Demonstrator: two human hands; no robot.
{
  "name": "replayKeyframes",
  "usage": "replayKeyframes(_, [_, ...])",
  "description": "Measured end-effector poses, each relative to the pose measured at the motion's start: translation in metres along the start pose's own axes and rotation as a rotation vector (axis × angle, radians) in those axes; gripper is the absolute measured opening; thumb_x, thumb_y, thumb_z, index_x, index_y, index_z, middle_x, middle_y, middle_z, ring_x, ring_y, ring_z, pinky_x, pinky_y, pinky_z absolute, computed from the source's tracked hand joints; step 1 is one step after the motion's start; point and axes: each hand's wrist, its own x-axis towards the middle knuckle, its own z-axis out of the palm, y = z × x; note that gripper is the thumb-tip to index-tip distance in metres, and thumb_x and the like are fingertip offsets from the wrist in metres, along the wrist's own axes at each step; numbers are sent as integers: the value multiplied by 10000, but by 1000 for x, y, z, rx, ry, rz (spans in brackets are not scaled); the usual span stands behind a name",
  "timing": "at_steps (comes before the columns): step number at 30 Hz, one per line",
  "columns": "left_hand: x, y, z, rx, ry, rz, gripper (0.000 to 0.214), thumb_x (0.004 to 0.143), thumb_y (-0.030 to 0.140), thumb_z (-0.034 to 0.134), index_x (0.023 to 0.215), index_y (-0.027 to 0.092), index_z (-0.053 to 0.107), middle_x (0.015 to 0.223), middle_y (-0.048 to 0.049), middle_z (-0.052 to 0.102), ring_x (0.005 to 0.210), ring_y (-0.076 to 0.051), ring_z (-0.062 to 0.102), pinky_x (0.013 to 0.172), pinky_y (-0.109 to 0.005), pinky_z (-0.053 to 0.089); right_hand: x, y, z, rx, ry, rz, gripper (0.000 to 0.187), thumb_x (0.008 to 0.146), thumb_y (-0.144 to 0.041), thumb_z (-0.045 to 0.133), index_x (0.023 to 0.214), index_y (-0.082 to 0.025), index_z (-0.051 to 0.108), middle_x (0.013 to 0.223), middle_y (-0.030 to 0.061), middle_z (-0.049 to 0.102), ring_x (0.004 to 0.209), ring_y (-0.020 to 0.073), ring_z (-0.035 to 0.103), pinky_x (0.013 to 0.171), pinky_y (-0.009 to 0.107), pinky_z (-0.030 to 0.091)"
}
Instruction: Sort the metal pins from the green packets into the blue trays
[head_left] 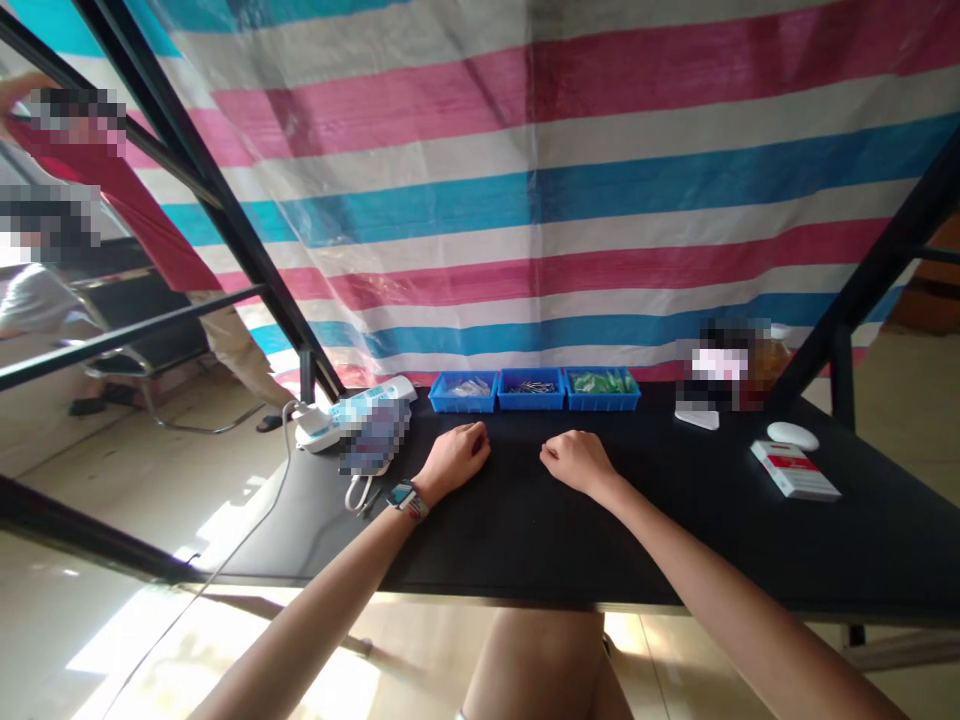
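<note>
My left hand (456, 458) rests on the black table in a loose fist, a watch (406, 497) on its wrist. My right hand (579, 461) lies opposite, also curled closed, with a gap of bare tabletop between the two. Nothing shows in either hand. Just beyond them, three blue bins stand in a row: the left bin (463, 404) has clear or whitish small pieces (472, 388), the middle bin (531, 402) dark, thin metal pieces (534, 388), and the right bin (603, 402) green pieces (602, 381).
On the left of the table (517, 550) are a power strip (319, 430) with a cable and a blurred phone (375, 437). A red-and-white box (796, 470) and a white oval object (793, 435) sit at right. Striped sheeting (480, 200) hangs behind. Two people are beyond the left frame.
</note>
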Motion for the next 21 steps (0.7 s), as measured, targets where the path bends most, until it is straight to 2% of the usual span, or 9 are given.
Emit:
replayKeyframes(4, [-3,-2,1,-64,7,-43,131,957,258,537,848,225,603,805,-20,665,705,-183,613,652,-299,401,0,0,-2,18,5,4,397,1005,-309,523,718,-239,788,827,89,813,800,250,777,656,299,420])
replayKeyframes(6, [-3,-2,0,-97,61,-47,124,964,258,534,875,225,615,831,-23,658,718,-182,612,662,-299,425,-1,0,-3,27,3,5,393,1002,-307,526,707,-238,777,816,87,809,794,246,774,648,300,408])
replayKeyframes(8, [-3,-4,-2,-106,175,-50,119,974,251,525,974,221,640,946,-51,667,828,-204,635,744,-314,480,-1,0,-4,36,-1,9,375,992,-301,536,711,-240,776,825,85,811,802,246,774,643,303,400])
replayKeyframes(10, [-2,-8,-4,-64,311,-43,210,981,242,525,1149,212,647,1126,-99,658,1024,-254,626,909,-371,509,0,1,-4,51,-8,13,358,985,-300,545,720,-245,779,834,80,813,807,244,773,640,305,395])
replayKeyframes(13, [3,-18,-5,37,420,-32,439,984,235,534,1421,215,556,1392,-146,572,1273,-329,517,1113,-492,434,0,2,-3,78,-10,15,343,979,-296,555,728,-250,785,830,72,813,805,239,770,638,303,391])
replayKeyframes(16, [11,-26,-3,111,370,-37,543,980,243,539,1520,232,487,1492,-156,514,1375,-370,440,1157,-542,376,1,3,-2,97,7,16,349,975,-295,559,704,-241,772,810,69,809,789,233,767,629,302,378])
replayKeyframes(21, [25,-31,-3,248,257,-51,461,991,295,532,1441,205,565,1321,-177,596,1295,-384,494,1119,-557,369,2,5,1,95,29,10,375,973,-309,548,658,-228,734,779,62,801,771,224,760,619,301,357])
